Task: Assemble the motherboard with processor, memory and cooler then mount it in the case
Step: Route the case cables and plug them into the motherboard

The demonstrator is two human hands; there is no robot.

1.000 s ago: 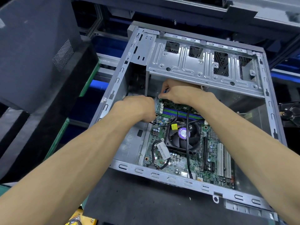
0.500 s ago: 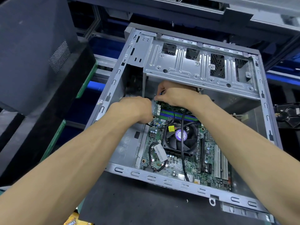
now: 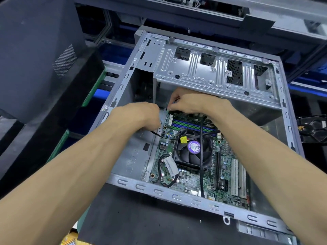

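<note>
The grey metal case lies open on its side. Inside it lies the green motherboard. The board carries the black cooler fan with a purple sticker, and blue and green memory slots. My left hand sits at the board's far left edge with its fingers curled under. A black cable runs out from beneath it. My right hand is at the board's far left corner, its fingertips pinching there. What lies between the fingers is hidden.
The drive cage overhangs the far part of the case, just above my right hand. A black panel leans at the left. A loose black fan lies outside the case at the right. A dark mat lies under the case.
Both hands stay at the board's far left corner with only small finger movements. The view has shifted slightly, so the case sits a little higher and further left.
</note>
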